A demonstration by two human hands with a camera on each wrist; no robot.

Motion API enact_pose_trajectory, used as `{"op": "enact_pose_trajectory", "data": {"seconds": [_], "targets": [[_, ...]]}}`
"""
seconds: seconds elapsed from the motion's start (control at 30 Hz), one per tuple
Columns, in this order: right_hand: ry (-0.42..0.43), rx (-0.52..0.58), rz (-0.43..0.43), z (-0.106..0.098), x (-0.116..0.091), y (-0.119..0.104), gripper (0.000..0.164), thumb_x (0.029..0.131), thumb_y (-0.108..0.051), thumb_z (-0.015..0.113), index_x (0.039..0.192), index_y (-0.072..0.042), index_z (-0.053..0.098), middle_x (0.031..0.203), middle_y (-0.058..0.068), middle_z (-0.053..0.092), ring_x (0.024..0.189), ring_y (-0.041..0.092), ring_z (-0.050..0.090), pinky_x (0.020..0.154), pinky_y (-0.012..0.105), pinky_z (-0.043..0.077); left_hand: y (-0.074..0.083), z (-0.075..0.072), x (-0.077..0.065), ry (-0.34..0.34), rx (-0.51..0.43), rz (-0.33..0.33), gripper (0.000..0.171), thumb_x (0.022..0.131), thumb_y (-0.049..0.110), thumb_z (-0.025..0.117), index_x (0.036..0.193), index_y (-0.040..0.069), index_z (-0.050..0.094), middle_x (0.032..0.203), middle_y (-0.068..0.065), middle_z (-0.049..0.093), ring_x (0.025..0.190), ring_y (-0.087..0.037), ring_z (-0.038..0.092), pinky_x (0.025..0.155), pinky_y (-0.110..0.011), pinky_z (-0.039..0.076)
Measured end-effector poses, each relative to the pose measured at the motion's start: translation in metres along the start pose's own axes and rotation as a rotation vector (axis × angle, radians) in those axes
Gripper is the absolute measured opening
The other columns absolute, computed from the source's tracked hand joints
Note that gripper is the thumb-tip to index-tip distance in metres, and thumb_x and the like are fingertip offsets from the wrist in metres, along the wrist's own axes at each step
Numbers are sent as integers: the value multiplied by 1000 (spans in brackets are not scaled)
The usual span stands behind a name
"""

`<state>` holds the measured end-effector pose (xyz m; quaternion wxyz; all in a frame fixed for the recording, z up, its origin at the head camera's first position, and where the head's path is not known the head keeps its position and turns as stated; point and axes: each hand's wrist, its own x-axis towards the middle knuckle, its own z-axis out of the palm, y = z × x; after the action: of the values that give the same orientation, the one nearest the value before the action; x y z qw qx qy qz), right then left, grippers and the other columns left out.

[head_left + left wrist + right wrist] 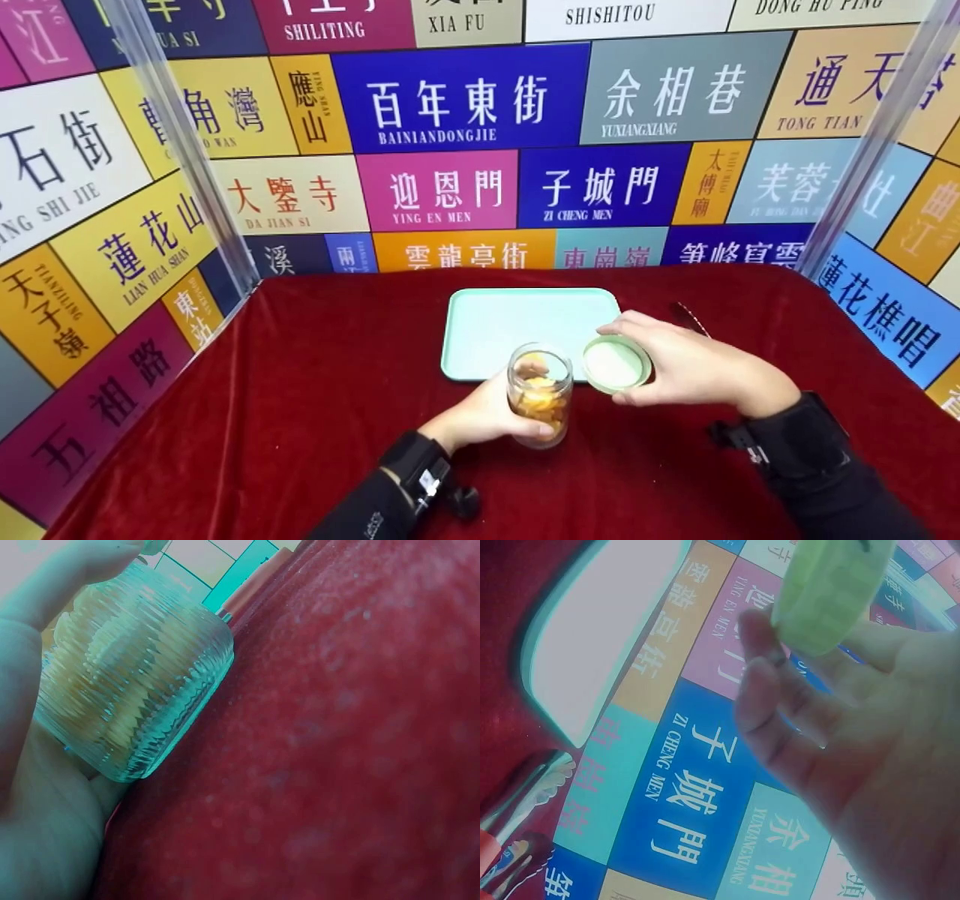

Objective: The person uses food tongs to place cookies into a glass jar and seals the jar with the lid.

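My left hand (480, 411) grips a clear glass jar (551, 429) round its side, thumb across the front. Ridges run over the glass in the left wrist view, and yellow-orange crinkled pieces (124, 682) fill much of it. The jar's mouth is uncovered and it stands nearly upright over the red cloth. Just right of the jar, my right hand (682, 365) holds a round pale green lid (616, 364) by its edge, tilted with its inner face toward the head camera.
A mint-green tray (517, 319) lies behind the jar on the red cloth (352, 375). Metal tongs with scalloped tips (544, 787) lie beyond the right hand, mostly hidden by it in the head view. Panels with printed characters (457, 97) stand round the table's back and sides.
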<state>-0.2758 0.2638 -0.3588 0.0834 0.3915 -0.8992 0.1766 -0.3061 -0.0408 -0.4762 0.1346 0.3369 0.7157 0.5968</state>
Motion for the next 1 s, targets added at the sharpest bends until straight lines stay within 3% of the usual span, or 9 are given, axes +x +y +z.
{"op": "enact_pose_trajectory", "data": {"seconds": [0.27,0.67,1.0], "targets": [[41,9,-59,2,2,-3,68,84,-40,91,138,-8,65,131,-5,63,116,10,60,96,34,54,1,0,0,-6,-1,-3,82,79,10,92,147,0,46,127,2,69,119,-13,67,108,-29,50],[20,9,5,0,3,-8,74,81,-46,93,140,-11,67,131,-6,61,115,8,60,95,36,56,1,0,0,-7,-5,-1,82,79,9,92,147,-1,47,128,2,70,119,-12,67,108,-28,49],[66,7,11,0,3,-9,78,80,-51,93,141,-11,67,133,-4,62,116,10,61,95,36,57,2,0,-1,-14,-10,-1,83,79,8,91,148,-3,45,127,2,70,119,-12,67,108,-29,49]]}}
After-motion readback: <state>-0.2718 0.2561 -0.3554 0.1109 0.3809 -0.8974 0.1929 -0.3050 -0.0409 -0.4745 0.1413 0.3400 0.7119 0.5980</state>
